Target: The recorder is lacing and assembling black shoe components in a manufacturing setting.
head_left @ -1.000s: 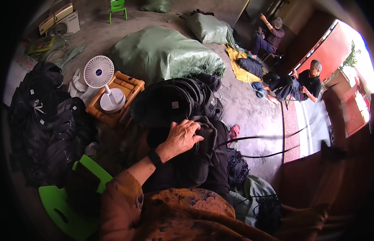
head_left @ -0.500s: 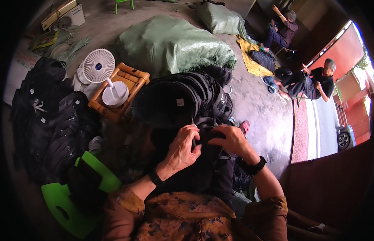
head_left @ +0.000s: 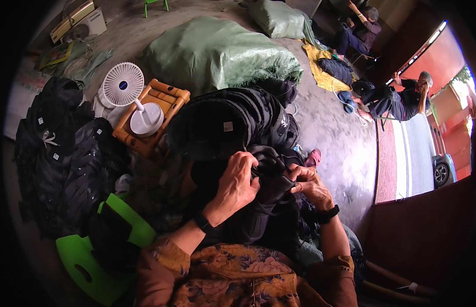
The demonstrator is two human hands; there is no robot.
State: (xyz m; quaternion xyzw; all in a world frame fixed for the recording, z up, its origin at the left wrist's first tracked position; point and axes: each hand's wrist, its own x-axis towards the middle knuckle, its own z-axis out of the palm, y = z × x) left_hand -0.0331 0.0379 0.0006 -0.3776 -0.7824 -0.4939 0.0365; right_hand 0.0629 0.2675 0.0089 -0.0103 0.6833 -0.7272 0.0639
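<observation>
A black fabric piece point(head_left: 274, 187), soft and folded, lies over my lap; its kind is unclear. My right hand point(head_left: 315, 187) is closed, pinching its edge between thumb and fingers. At the other side of the fabric, my left hand point(head_left: 235, 179) is closed too, its back turned up. What sits inside its fingers is mostly hidden. Just beyond both hands rests a stack of black padded fabric items point(head_left: 263, 115), nested together, the front one bearing a small pale square tag point(head_left: 228, 126).
Left of me lies a heap of black fabric items point(head_left: 69, 158) beside a green plastic chair point(head_left: 94, 266). A white fan point(head_left: 146, 120) stands on a bamboo stool point(head_left: 166, 94). A green sack point(head_left: 217, 53) lies beyond. Two people point(head_left: 402, 100) point(head_left: 358, 33) sit at the right.
My right hand has moved down and slightly right, drawing the fabric edge outward. My left hand stays nearly in place. The nearer seated person has raised a hand to the head.
</observation>
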